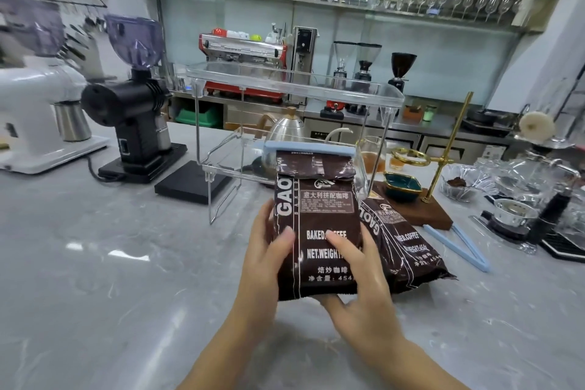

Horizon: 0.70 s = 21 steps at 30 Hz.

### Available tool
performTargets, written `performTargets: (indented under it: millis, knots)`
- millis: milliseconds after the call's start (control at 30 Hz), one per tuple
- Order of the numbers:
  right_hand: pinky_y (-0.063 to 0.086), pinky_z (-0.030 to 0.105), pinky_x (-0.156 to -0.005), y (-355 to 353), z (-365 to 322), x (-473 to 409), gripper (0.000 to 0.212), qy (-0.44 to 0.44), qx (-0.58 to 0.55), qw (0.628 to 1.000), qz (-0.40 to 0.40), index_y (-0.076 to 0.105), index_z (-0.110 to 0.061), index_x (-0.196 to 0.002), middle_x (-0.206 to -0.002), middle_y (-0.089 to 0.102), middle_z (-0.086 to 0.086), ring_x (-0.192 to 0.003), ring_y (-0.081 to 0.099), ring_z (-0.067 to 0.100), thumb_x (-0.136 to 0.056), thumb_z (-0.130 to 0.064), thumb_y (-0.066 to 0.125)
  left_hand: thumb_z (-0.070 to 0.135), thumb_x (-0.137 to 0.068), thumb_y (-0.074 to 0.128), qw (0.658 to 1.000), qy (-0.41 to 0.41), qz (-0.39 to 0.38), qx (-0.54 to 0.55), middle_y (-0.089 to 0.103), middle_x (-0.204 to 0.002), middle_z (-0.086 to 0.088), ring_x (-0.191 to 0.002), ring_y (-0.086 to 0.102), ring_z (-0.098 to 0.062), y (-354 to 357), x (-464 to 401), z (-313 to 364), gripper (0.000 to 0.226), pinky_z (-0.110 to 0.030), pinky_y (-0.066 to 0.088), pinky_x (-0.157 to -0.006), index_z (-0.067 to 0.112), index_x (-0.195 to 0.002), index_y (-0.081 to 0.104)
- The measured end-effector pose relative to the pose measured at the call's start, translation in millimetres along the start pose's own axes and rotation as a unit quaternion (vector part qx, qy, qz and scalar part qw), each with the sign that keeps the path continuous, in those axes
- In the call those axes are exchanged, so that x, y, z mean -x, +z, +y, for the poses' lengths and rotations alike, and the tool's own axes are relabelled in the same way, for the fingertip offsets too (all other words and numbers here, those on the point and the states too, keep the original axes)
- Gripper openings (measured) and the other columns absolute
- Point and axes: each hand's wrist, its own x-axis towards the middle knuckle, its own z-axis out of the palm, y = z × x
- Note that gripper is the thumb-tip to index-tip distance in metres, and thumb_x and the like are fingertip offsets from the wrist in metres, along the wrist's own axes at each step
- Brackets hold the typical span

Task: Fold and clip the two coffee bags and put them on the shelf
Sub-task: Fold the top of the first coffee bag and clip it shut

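Note:
I hold a dark brown coffee bag point(323, 209) upright above the marble counter, its top folded over and closed with a light blue clip point(308, 148). My left hand point(264, 258) grips its left side, thumb on the front. My right hand point(361, 275) holds the lower right corner from beneath. A second coffee bag point(408, 241) lies flat on the counter just right of it, partly hidden behind the first. An open blue clip point(459, 242) lies beside that bag. The clear two-tier shelf point(294, 79) stands directly behind the held bag.
A black grinder point(133, 111) and a white grinder point(34, 104) stand at the left, with a black scale point(193, 184) in front of the shelf. A brass pour-over stand point(443, 149), teal dish point(402, 185) and glassware point(506, 180) crowd the right. A kettle point(288, 127) sits behind the shelf.

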Motion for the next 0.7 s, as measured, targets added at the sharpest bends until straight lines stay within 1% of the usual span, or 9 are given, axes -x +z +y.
performTargets:
  millis: [67,133,267,333,400,433,533,633,700]
  knots:
    - [0.037,0.026,-0.109,5,-7,-8,0.069,0.01,-0.015,1.0,0.015,0.046,-0.028,-0.136,-0.148,0.036,0.016,-0.139,0.038,0.012,-0.076,-0.022,0.079,0.033,-0.073,0.069,0.998,0.051,0.039,-0.021,0.071,-0.119,0.01,-0.108,0.071,-0.012,1,5,-1,0.064,-0.031,0.061,-0.079,0.026,-0.134,0.05]
    - [0.04,0.035,-0.108,10,-13,-15,0.065,0.015,-0.027,0.999,0.022,0.046,-0.029,-0.135,-0.149,0.036,0.014,-0.139,0.038,0.017,-0.076,-0.025,0.075,0.03,-0.07,0.071,0.995,0.081,0.062,-0.023,0.073,-0.109,0.014,-0.097,0.072,-0.008,2,8,-2,0.06,-0.026,0.059,-0.07,0.022,-0.126,0.051]
    - [0.042,0.046,-0.106,22,-19,-36,0.07,0.041,-0.042,0.998,0.025,0.048,-0.03,-0.134,-0.148,0.037,0.012,-0.139,0.038,0.021,-0.072,-0.016,0.079,0.033,-0.072,0.069,0.985,0.131,0.108,-0.033,0.073,-0.119,0.0,-0.106,0.071,-0.017,-1,8,1,0.063,-0.031,0.06,-0.077,0.022,-0.133,0.052]
    - [0.038,0.037,-0.11,27,-23,-47,0.067,0.053,-0.045,0.998,0.012,0.049,-0.034,-0.132,-0.147,0.039,0.004,-0.14,0.035,0.013,-0.072,-0.024,0.076,0.037,-0.076,0.067,0.973,0.164,0.135,-0.093,0.065,-0.13,-0.006,-0.112,0.067,-0.022,-2,7,4,0.066,-0.032,0.058,-0.085,0.025,-0.138,0.05]
    - [0.033,0.018,-0.108,32,-26,-59,0.062,0.055,-0.035,0.998,0.0,0.049,-0.036,-0.131,-0.142,0.043,-0.003,-0.137,0.034,0.0,-0.073,-0.032,0.072,0.04,-0.076,0.066,0.957,0.182,0.166,-0.155,0.06,-0.133,-0.002,-0.114,0.065,-0.019,-6,4,5,0.066,-0.026,0.056,-0.087,0.028,-0.138,0.049]
    - [0.034,0.016,-0.105,34,-26,-64,0.062,0.059,-0.034,0.998,-0.005,0.05,-0.036,-0.13,-0.14,0.045,-0.004,-0.134,0.037,0.0,-0.073,-0.03,0.072,0.042,-0.076,0.067,0.953,0.181,0.174,-0.17,0.059,-0.133,0.002,-0.115,0.064,-0.017,-9,2,7,0.066,-0.025,0.056,-0.089,0.03,-0.138,0.048]
    - [0.043,0.022,-0.1,40,-24,-80,0.07,0.088,-0.018,0.996,-0.009,0.048,-0.039,-0.131,-0.134,0.049,-0.005,-0.125,0.047,0.007,-0.072,-0.015,0.078,0.038,-0.079,0.071,0.942,0.176,0.159,-0.238,0.055,-0.138,0.012,-0.126,0.057,-0.01,-18,-4,15,0.07,-0.024,0.05,-0.101,0.032,-0.144,0.045]
    - [0.043,0.009,-0.09,43,-22,-97,0.065,0.1,-0.032,0.994,-0.018,0.048,-0.034,-0.13,-0.126,0.052,-0.008,-0.114,0.049,-0.006,-0.076,-0.014,0.079,0.022,-0.085,0.074,0.908,0.195,0.135,-0.346,0.056,-0.134,0.023,-0.126,0.052,0.0,-30,-19,27,0.065,-0.015,0.041,-0.104,0.041,-0.14,0.045]
    - [0.048,0.019,-0.093,47,-21,-107,0.061,0.105,-0.057,0.992,-0.04,0.046,-0.031,-0.131,-0.125,0.05,-0.01,-0.115,0.05,-0.003,-0.081,-0.014,0.075,0.017,-0.086,0.075,0.892,0.192,0.146,-0.381,0.061,-0.128,0.017,-0.121,0.057,-0.003,-40,-35,35,0.06,-0.024,0.046,-0.105,0.038,-0.136,0.05]
